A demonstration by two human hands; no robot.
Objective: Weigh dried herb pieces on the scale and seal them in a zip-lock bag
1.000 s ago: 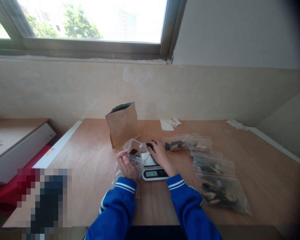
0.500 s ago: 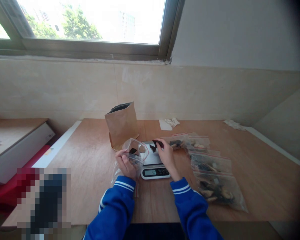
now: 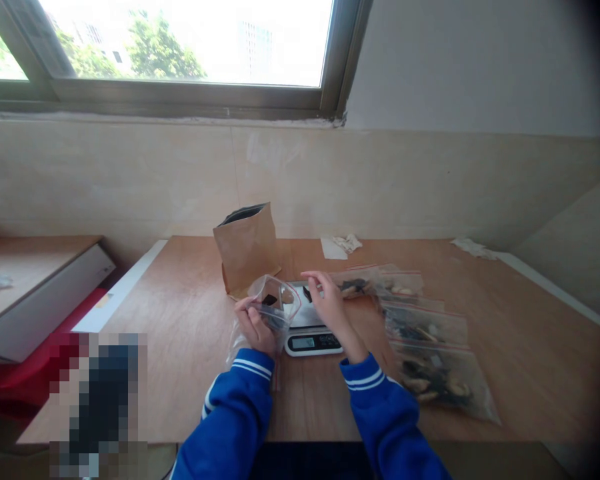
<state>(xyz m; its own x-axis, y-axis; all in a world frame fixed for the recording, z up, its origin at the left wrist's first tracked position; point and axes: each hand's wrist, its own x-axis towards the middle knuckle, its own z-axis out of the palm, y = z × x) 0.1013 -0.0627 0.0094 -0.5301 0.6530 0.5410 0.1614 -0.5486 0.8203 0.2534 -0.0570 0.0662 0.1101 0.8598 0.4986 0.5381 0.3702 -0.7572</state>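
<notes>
My left hand (image 3: 255, 328) is closed on a clear zip bag (image 3: 283, 319) with a red seal line, its mouth spread wide. A dark dried piece (image 3: 269, 300) shows through the bag's opening. Over the plate of a small digital kitchen scale (image 3: 313, 344), my right hand (image 3: 329, 305) has its fingers apart and stretched to the left, with nothing visible in them. Just under those fingers a dark dried piece (image 3: 307, 294) shows on the plate. The bag overlaps the scale's left side.
A brown paper pouch (image 3: 250, 250) stands open behind the bag. Several filled zip bags (image 3: 440, 383) of dried pieces lie to the right. White paper (image 3: 334, 249) sits by the wall. A pixelated patch covers the table's left front corner.
My right hand has let go of the dark dried piece it pinched, and its fingers have opened. Where that piece lies I cannot tell. My left hand still holds the bag.
</notes>
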